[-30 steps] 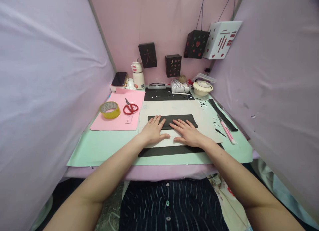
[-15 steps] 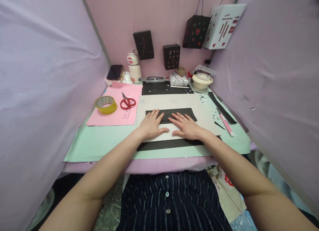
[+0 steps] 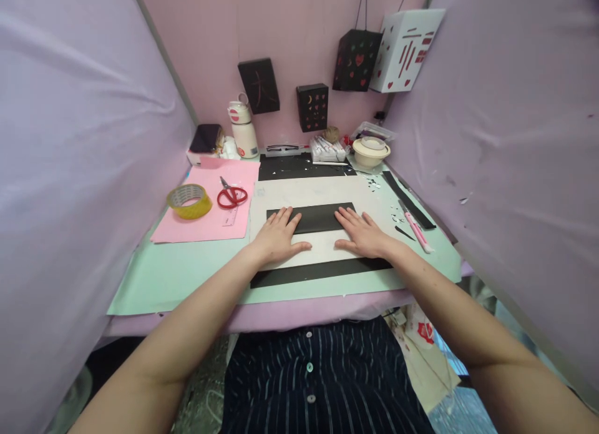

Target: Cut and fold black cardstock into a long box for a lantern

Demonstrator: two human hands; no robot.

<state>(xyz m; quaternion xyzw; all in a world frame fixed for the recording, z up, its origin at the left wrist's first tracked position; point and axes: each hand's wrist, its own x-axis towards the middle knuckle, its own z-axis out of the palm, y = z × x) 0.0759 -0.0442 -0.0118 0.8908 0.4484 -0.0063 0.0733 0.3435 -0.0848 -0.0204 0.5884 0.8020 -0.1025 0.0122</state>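
A black rectangular piece of card (image 3: 318, 219) lies flat on a white sheet (image 3: 304, 190). On its left end rests my left hand (image 3: 279, 235), fingers spread and palm down. My right hand (image 3: 362, 234) lies flat across its right end, fingers apart, covering that edge. Both thumbs point inward over the white sheet. Nearer to me, a long black strip (image 3: 318, 272) shows along the sheet's lower edge, below both hands.
Left, a pink sheet (image 3: 206, 231) holds a yellow tape roll (image 3: 189, 202) and red-handled scissors (image 3: 232, 197). Right are a pink craft knife (image 3: 417, 231), a black strip (image 3: 408, 200) and paper scraps. A bottle (image 3: 244, 134) and bowl (image 3: 371, 153) stand behind; boxes (image 3: 358, 59) hang above.
My right hand has slid right along the black card to its right end, widening the gap between my hands. My left hand stays on the left end. The view has shifted slightly.
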